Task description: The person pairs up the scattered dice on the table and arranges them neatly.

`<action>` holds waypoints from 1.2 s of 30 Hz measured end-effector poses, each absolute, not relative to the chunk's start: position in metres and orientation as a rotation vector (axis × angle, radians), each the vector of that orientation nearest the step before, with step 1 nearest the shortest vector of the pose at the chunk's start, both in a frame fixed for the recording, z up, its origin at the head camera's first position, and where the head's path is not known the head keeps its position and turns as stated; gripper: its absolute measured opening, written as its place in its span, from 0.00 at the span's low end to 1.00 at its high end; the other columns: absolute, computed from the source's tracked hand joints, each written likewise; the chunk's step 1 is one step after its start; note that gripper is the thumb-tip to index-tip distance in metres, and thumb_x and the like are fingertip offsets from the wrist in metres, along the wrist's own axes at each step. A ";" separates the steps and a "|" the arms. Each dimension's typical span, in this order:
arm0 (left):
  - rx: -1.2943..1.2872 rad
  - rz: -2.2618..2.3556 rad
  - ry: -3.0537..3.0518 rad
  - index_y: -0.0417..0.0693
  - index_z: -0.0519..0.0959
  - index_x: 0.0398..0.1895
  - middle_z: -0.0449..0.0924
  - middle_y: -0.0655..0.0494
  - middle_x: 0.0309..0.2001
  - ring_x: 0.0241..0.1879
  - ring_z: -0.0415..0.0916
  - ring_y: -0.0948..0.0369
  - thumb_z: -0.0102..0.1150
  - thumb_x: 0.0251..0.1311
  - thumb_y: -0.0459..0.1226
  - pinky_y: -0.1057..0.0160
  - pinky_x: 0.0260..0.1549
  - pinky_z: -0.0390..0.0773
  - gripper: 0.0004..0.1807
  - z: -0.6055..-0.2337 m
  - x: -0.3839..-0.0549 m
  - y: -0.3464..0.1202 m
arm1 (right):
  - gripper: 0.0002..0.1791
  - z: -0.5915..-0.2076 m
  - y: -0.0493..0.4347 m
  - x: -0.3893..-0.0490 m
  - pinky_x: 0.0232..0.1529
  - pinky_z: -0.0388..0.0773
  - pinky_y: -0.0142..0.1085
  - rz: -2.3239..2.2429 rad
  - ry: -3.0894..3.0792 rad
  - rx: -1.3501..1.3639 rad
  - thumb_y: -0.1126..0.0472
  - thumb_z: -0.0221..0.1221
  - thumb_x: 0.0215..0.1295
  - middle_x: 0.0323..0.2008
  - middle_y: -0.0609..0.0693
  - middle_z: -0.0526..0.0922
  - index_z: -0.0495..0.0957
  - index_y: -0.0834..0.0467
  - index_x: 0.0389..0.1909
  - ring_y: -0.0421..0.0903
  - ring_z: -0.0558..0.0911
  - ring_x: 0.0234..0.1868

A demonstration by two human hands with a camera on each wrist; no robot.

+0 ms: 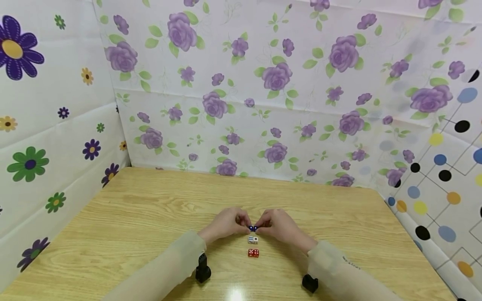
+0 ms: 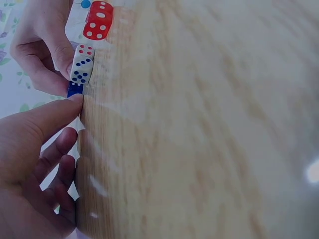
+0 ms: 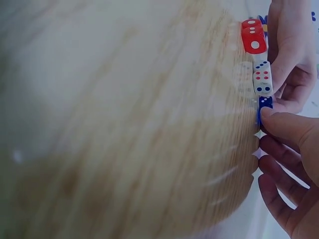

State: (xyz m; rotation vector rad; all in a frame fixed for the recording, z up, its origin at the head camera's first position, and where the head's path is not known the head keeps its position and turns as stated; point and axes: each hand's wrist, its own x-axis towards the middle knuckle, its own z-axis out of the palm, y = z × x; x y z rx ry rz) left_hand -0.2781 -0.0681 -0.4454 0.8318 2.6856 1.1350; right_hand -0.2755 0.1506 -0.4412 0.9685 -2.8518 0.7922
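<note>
Two blue dice sit side by side on the table, a left blue die [image 1: 250, 228] and a right blue die [image 1: 255, 228]. My left hand [image 1: 229, 222] pinches the left one between thumb and fingertip, its other fingers loosely bent. From the other side my right hand [image 1: 280, 225] pinches the right one in the same way. Fingertips hide much of both blue dice in the wrist views. Just nearer to me lies a pair of white dice [image 1: 253, 240], touching each other. A pair of red dice [image 1: 253, 253] lies nearer still, in line with the others.
The wood-grain table [image 1: 169, 200] spreads out around the dice. Behind it hangs a cloth with purple roses [image 1: 276, 77], and patterned cloths close off the left and right sides. A black wrist device [image 1: 203, 269] is under the left sleeve, another [image 1: 310, 283] under the right.
</note>
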 end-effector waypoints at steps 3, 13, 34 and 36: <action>0.829 1.137 2.689 0.53 0.85 0.32 0.80 0.60 0.28 0.28 0.72 0.66 0.72 0.55 0.37 0.66 0.32 0.70 0.04 -0.446 -0.279 -0.069 | 0.05 -0.443 0.150 -0.276 0.35 0.76 0.26 0.789 -2.849 0.965 0.59 0.70 0.58 0.32 0.41 0.86 0.89 0.49 0.35 0.35 0.81 0.33; 0.835 1.137 2.699 0.53 0.85 0.32 0.80 0.60 0.28 0.28 0.72 0.66 0.72 0.55 0.38 0.66 0.33 0.70 0.04 -0.448 -0.279 -0.069 | 0.05 -0.443 0.149 -0.276 0.35 0.76 0.26 0.794 -2.837 0.975 0.59 0.70 0.58 0.32 0.42 0.86 0.89 0.50 0.35 0.35 0.81 0.33; 0.886 1.093 2.712 0.52 0.84 0.33 0.77 0.61 0.26 0.27 0.70 0.67 0.71 0.56 0.39 0.67 0.32 0.69 0.05 -0.449 -0.279 -0.071 | 0.06 -0.443 0.150 -0.271 0.39 0.81 0.32 0.855 -2.847 0.969 0.59 0.70 0.58 0.34 0.44 0.86 0.89 0.51 0.37 0.39 0.83 0.37; 0.892 1.088 2.702 0.52 0.84 0.34 0.76 0.62 0.26 0.27 0.70 0.67 0.71 0.56 0.39 0.68 0.31 0.69 0.05 -0.450 -0.280 -0.072 | 0.07 -0.443 0.150 -0.270 0.39 0.81 0.33 0.868 -2.844 0.976 0.59 0.70 0.58 0.35 0.45 0.86 0.89 0.53 0.38 0.41 0.83 0.37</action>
